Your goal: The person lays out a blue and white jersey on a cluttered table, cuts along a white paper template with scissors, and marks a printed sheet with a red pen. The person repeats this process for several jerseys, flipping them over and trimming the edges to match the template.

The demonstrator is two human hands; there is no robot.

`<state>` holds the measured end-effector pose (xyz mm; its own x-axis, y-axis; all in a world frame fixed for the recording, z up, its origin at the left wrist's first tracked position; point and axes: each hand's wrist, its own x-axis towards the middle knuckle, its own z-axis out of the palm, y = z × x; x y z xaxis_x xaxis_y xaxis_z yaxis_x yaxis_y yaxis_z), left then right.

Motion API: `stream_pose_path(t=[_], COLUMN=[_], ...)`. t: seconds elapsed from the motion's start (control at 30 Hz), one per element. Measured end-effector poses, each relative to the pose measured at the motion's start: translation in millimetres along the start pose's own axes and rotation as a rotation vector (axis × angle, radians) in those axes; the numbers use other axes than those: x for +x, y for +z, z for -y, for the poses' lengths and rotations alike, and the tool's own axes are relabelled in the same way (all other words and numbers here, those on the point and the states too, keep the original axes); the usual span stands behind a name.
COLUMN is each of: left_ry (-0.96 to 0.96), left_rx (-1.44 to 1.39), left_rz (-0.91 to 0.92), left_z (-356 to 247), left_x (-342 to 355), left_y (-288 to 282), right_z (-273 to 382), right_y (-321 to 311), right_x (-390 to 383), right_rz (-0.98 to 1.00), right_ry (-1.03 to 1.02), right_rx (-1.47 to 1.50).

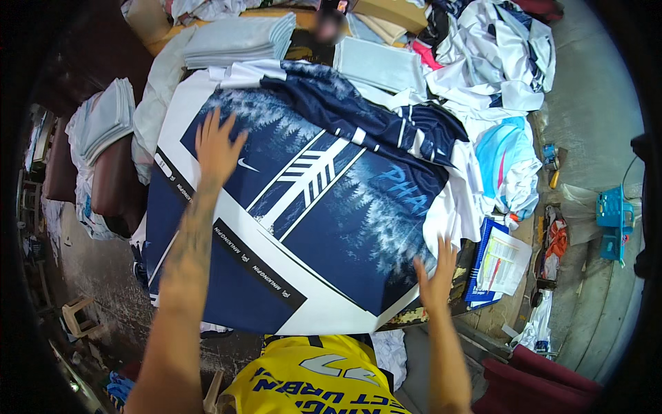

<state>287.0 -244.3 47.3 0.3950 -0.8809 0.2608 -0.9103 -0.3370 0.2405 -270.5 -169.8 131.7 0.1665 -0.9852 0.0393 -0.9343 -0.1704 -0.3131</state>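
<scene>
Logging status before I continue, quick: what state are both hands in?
Left hand: open, over the navy-and-white printed fabric, holding nothing visible.
Right hand: open, at the fabric's right edge, no grip visible.

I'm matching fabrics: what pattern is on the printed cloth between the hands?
The printed cloth shows pale forest on navy, with white bands; best in the head view.

Navy cloth [321, 259] printed with a pale, misty forest and a white arrow, bordered in white.
The shirt [310, 379] is yellow with dark lettering, the basket [611, 210] turquoise, the folded stack [238, 43] pale grey.
</scene>
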Motion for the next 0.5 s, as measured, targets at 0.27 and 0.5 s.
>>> stream_pose_path(t=[0.27,0.5], left_ry=[0.369,0.571], left_rx=[-0.698,-0.449], left_rz=[0.421,0.504], left_z=[-186.9,-271.0], left_x=[-367.4,-409.5], left_y=[-80.1,-85.9], right_z=[-104.4,-156.3], right_y=[12.7,-29.7], right_x=[-145.6,-128.9], right_rz=[-0.002,0.215], right_ry=[0.377,0.754], right_rx=[0.099,0.971])
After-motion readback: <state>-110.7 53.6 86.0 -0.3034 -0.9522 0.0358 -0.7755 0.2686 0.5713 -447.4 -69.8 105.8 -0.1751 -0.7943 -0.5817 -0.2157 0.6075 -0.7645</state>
